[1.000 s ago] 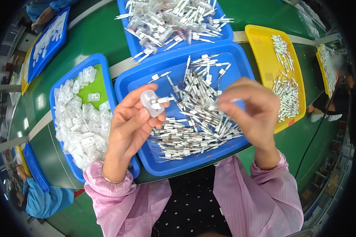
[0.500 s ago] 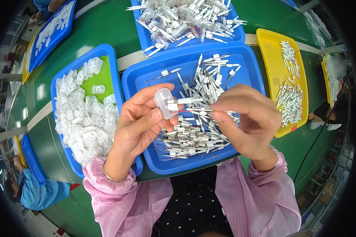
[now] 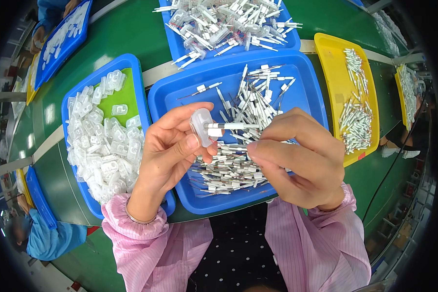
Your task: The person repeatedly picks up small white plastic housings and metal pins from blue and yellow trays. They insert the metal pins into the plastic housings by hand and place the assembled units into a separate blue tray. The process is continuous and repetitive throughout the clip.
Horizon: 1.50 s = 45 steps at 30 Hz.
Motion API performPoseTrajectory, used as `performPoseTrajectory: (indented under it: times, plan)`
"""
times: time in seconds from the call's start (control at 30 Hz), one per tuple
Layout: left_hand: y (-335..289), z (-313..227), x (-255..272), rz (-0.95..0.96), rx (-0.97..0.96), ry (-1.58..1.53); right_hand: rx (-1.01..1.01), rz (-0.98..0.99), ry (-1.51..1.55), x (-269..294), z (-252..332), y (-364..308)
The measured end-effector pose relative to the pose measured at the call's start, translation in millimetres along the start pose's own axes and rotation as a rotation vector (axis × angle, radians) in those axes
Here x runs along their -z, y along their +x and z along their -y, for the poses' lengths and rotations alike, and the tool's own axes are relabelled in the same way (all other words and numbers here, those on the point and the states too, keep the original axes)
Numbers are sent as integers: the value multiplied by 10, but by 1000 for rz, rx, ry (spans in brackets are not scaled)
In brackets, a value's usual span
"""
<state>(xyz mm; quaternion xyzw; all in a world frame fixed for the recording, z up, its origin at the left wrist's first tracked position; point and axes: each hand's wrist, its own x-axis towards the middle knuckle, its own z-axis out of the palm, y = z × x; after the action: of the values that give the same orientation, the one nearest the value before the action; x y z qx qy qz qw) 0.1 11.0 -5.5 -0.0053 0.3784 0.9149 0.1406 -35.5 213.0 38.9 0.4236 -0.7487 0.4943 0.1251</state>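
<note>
My left hand (image 3: 168, 146) pinches a small clear plastic housing (image 3: 199, 127) between thumb and fingers, over the near blue tray. A white stick-like part (image 3: 236, 126) with a dark band and a white tab juts rightward from the housing. A bit of thin red wire shows by the housing's lower edge. My right hand (image 3: 301, 155) is closed close to the stick's free end. Its thumb and forefinger are pressed together just below the stick, and whatever lies between them is hidden.
Under my hands, a blue tray (image 3: 168, 102) holds many loose white sticks with wires. To the left, another blue tray (image 3: 143, 104) contains clear housings (image 3: 100, 141). A far blue tray (image 3: 168, 36) carries joined pieces. A yellow tray (image 3: 326, 63) with sticks stands right. Another person's blue sleeve (image 3: 56, 238) shows at lower left.
My right fingertips have shifted left and down. The banded piece with red wire seen between them before no longer shows there. My left hand still holds the housing in nearly the same place.
</note>
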Motion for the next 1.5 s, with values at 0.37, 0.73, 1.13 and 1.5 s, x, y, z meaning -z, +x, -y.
performPoseTrajectory:
  times: [0.37, 0.73, 1.13, 1.5]
  plan:
    - [7, 3, -15, 15, -50, 18, -261, -27, 203, -20, 124, 15]
    - [-2, -8, 12, 27, -75, 47, -268, -71, 132, -40, 141, 15]
    - [-8, -11, 3, 18, -101, 80, -180, -73, 45, -42, 164, 11]
    - [-19, 2, -27, 28, -105, 58, -262, -54, 176, -168, 160, -12]
